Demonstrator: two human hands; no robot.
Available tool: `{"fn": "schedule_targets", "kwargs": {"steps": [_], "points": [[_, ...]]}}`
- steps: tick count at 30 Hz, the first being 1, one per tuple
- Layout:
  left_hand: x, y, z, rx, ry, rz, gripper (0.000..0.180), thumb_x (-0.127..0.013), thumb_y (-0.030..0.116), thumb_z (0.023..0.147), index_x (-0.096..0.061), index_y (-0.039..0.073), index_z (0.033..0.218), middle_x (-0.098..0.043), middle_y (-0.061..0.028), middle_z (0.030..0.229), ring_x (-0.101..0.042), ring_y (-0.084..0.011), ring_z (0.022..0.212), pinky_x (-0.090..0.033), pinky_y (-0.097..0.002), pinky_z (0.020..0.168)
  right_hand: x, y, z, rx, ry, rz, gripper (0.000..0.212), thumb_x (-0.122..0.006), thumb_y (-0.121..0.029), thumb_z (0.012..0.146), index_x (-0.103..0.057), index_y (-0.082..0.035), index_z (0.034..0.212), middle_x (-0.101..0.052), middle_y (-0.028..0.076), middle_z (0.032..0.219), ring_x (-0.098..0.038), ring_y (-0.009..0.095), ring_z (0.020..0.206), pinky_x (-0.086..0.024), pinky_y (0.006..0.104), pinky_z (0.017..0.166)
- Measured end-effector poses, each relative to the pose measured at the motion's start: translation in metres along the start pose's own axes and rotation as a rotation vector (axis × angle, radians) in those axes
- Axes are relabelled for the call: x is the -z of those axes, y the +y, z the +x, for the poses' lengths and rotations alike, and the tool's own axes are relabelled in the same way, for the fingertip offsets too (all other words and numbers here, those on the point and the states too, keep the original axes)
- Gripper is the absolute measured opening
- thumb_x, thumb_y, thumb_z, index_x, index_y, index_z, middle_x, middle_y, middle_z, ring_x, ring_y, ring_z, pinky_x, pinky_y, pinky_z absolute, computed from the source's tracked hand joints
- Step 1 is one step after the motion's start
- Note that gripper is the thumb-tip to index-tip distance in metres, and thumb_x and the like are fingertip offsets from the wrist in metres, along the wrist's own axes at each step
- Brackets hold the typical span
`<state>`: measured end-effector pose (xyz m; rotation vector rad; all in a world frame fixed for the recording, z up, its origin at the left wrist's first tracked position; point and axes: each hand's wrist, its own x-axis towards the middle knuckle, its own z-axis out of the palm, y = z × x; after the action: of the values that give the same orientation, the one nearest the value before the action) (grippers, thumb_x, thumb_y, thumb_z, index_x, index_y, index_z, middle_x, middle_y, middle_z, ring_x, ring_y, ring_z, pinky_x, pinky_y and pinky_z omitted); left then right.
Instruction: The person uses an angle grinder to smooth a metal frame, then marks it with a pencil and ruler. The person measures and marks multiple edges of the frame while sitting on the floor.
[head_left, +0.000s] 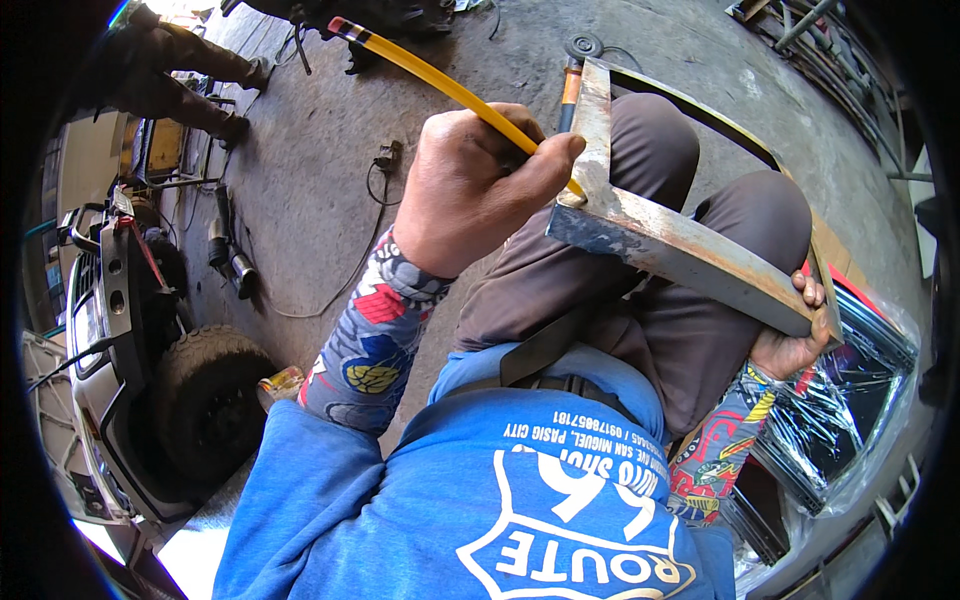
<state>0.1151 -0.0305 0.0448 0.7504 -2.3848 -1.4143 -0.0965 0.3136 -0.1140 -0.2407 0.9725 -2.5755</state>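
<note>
My left hand (475, 185) is closed on a yellow pencil (440, 82), pinching it near its lower end. The eraser end points up to the far left. Its tip meets the near left corner of a rusty, paint-worn metal frame (690, 240), where two bars join. The frame lies across my bent knees (655, 145). My right hand (795, 335) grips the frame's near right corner, fingers over the top and thumb along the bar. An angle grinder (572, 85) with an orange and black body stands just beyond the frame's left bar, partly hidden by it.
A vehicle front with a tyre (215, 395) stands at the left. On the concrete floor lie a dark power tool (228, 245) and a cord with a plug (385, 160). Another person's legs (195, 80) are at the far left. Plastic-wrapped dark panels (840, 400) lie at my right; metal bars (840, 80) at far right.
</note>
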Motion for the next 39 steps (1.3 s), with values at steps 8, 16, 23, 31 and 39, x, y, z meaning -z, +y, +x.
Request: {"fn": "schedule_targets", "kwargs": {"steps": [8,16,23,31,39], "points": [[-0.004,-0.003,-0.001,-0.101,0.035,-0.170,0.031,-0.074,0.022,0.095,-0.072,-0.004,0.079,-0.067,-0.0079,0.061,-0.063,-0.0100,0.053,-0.048,-0.0247,0.047,0.002,0.000,0.000,0.003,0.006,-0.015,0.033,-0.070,-0.026,0.090,-0.051,-0.007,0.109,-0.051,0.007,0.105,-0.049,0.028,0.117,-0.036,0.0442,0.110],[-0.006,-0.004,0.004,-0.001,0.029,0.009,0.027,-0.074,0.024,0.097,-0.074,-0.003,0.093,-0.073,-0.0088,0.076,-0.068,-0.0114,0.063,-0.055,-0.0223,0.057,0.002,0.000,0.000,-0.021,-0.020,0.025,0.032,-0.069,-0.026,0.090,-0.051,-0.007,0.109,-0.052,0.007,0.104,-0.049,0.028,0.117,-0.036,0.0448,0.110],[0.003,-0.005,0.002,0.025,-0.002,-0.251,0.030,-0.070,0.024,0.098,-0.071,-0.003,0.086,-0.067,-0.0057,0.068,-0.065,-0.0102,0.060,-0.051,-0.0258,0.053,-0.002,0.000,-0.001,0.010,-0.001,-0.001,0.031,-0.069,-0.026,0.090,-0.051,-0.008,0.108,-0.051,0.006,0.103,-0.049,0.027,0.115,-0.036,0.0443,0.109],[-0.006,-0.068,0.042,0.279,0.317,-0.500,0.030,-0.045,0.017,0.102,-0.070,0.000,0.106,-0.074,-0.0122,0.091,-0.071,-0.0185,0.084,-0.054,-0.0308,0.072,-0.006,0.003,-0.003,0.005,-0.040,0.061,0.034,-0.070,-0.025,0.090,-0.049,-0.008,0.110,-0.049,0.006,0.102,-0.047,0.027,0.112,-0.035,0.0427,0.110],[-0.066,-0.152,0.141,0.915,-0.257,-0.702,0.037,-0.054,0.034,0.103,-0.068,0.004,0.117,-0.075,-0.0145,0.111,-0.073,-0.0279,0.094,-0.057,-0.0427,0.087,-0.029,-0.008,-0.012,0.069,-0.077,-0.070,0.034,-0.073,-0.025,0.088,-0.049,-0.010,0.107,-0.050,0.005,0.099,-0.051,0.025,0.106,-0.039,0.0430,0.107]]}}
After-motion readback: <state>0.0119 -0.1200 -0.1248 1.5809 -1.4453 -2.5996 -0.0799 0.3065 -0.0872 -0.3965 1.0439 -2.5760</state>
